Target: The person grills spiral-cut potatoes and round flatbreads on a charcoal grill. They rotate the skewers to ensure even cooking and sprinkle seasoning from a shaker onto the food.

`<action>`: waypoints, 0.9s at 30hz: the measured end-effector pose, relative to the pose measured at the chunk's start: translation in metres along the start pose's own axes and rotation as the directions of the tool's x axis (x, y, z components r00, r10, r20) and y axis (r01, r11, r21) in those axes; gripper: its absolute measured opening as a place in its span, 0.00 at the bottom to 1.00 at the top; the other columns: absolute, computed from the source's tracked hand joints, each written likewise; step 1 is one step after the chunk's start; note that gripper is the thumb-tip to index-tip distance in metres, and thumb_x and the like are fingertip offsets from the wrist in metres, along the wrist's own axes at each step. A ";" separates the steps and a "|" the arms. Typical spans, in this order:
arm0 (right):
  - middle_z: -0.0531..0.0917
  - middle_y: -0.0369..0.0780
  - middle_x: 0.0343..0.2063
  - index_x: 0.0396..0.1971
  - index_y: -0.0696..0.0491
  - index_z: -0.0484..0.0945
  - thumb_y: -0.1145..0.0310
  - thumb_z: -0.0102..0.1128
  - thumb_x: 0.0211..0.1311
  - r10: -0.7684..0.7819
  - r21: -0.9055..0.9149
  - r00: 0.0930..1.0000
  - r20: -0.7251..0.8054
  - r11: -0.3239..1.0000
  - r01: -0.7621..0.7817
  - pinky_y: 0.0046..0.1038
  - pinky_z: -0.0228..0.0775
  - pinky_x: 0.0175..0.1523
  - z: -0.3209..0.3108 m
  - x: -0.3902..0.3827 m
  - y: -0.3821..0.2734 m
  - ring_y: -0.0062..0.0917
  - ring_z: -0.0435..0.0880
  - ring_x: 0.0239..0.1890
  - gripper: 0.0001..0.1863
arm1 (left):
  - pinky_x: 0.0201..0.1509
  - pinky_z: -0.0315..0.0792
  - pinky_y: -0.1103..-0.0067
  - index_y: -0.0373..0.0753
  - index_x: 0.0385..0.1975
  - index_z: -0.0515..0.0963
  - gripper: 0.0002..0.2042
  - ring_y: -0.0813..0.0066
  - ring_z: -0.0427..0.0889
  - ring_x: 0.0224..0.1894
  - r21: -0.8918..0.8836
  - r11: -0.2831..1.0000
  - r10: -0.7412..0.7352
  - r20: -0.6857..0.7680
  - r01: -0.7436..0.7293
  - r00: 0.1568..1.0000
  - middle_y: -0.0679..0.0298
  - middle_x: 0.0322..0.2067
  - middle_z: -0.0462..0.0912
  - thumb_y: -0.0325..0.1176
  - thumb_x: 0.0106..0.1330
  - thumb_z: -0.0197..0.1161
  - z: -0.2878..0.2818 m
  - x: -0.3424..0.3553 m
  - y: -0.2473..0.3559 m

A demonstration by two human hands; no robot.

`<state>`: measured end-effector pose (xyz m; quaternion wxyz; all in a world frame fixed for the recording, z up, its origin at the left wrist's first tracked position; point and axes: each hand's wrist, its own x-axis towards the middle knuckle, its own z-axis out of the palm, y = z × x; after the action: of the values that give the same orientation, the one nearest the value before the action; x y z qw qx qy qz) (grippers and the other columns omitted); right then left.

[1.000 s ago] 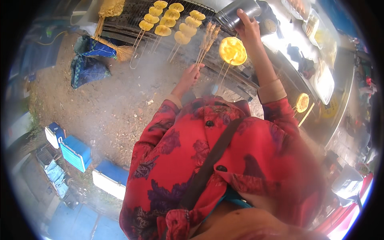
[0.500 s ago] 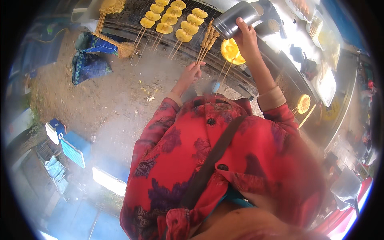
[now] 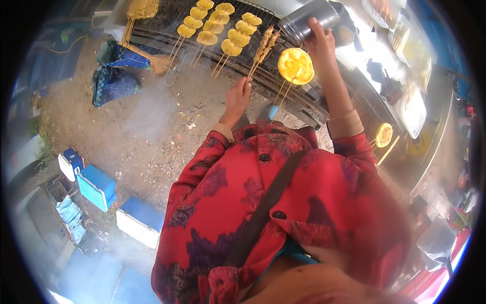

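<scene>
Right hand point(image 3: 320, 43) clenched around a dark grey metal cylinder canister point(image 3: 310, 24), tilted on its side just above the long charcoal grill point(image 3: 167, 15), long axis running left-down to right-up. Directly below the canister's mouth, at the grill's near edge: a round yellow flat cake on two thin sticks point(image 3: 295, 66), sticks pointing back toward the body. Left hand point(image 3: 238, 97) lower, at the near edge of the grill beside brown meat skewers point(image 3: 263, 43), fingers curled; grasp on a stick not clear. Right hand nearer the cake.

Two bare hands are seen: the left hand point(image 3: 237, 99) and the right hand point(image 3: 319, 43). Two round flat yellow cakes on sticks point(image 3: 295, 66) are counted, one dark metal can point(image 3: 309, 23), and three blue plastic cooler boxes point(image 3: 97, 186).
</scene>
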<state>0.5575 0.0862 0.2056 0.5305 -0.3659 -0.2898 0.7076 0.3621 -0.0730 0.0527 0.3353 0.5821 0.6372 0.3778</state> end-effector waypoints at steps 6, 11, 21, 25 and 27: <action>0.77 0.38 0.34 0.42 0.58 0.67 0.57 0.61 0.55 -0.017 -0.034 0.999 0.031 0.999 0.018 0.24 0.73 0.38 -0.005 0.004 -0.007 0.21 0.79 0.34 0.23 | 0.17 0.53 0.89 0.40 0.41 0.72 0.10 0.90 0.58 0.16 -0.450 0.612 -0.389 0.546 0.651 0.742 0.76 0.17 0.62 0.38 0.68 0.48 -0.017 0.008 0.021; 0.77 0.39 0.33 0.40 0.59 0.66 0.60 0.66 0.52 -0.054 0.080 0.986 0.158 0.996 0.042 0.25 0.73 0.40 -0.020 0.013 0.003 0.22 0.78 0.35 0.23 | 0.15 0.48 0.89 0.42 0.41 0.71 0.11 0.92 0.54 0.14 -0.443 0.596 -0.395 0.565 0.670 0.725 0.77 0.16 0.60 0.40 0.70 0.46 -0.013 0.007 0.017; 0.75 0.41 0.35 0.43 0.63 0.67 0.56 0.67 0.49 -0.040 -0.135 0.991 -0.129 0.991 0.022 0.25 0.72 0.39 -0.034 0.008 0.045 0.23 0.77 0.35 0.30 | 0.15 0.49 0.89 0.41 0.44 0.70 0.12 0.90 0.56 0.14 -0.478 0.587 -0.352 0.577 0.654 0.737 0.73 0.17 0.66 0.39 0.69 0.46 -0.013 0.007 0.013; 0.75 0.40 0.35 0.44 0.61 0.67 0.57 0.67 0.49 0.021 -0.239 0.985 -0.170 0.969 -0.062 0.22 0.69 0.39 -0.036 -0.001 0.057 0.21 0.76 0.35 0.29 | 0.15 0.54 0.88 0.40 0.46 0.70 0.12 0.88 0.60 0.13 -0.463 0.660 -0.328 0.530 0.591 0.782 0.70 0.18 0.69 0.38 0.69 0.48 -0.009 0.004 0.006; 0.75 0.39 0.35 0.44 0.61 0.67 0.57 0.67 0.49 -0.009 -0.184 0.990 -0.144 0.983 -0.018 0.22 0.70 0.39 -0.039 0.000 0.054 0.21 0.76 0.35 0.29 | 0.16 0.57 0.86 0.39 0.46 0.69 0.13 0.87 0.64 0.14 -0.404 0.718 -0.339 0.507 0.566 0.793 0.68 0.19 0.71 0.39 0.68 0.49 -0.008 0.004 0.003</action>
<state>0.5605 0.0730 0.1406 0.5123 -0.4645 -0.3143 0.6504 0.3567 -0.0694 0.0594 0.6898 0.3500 0.5484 0.3179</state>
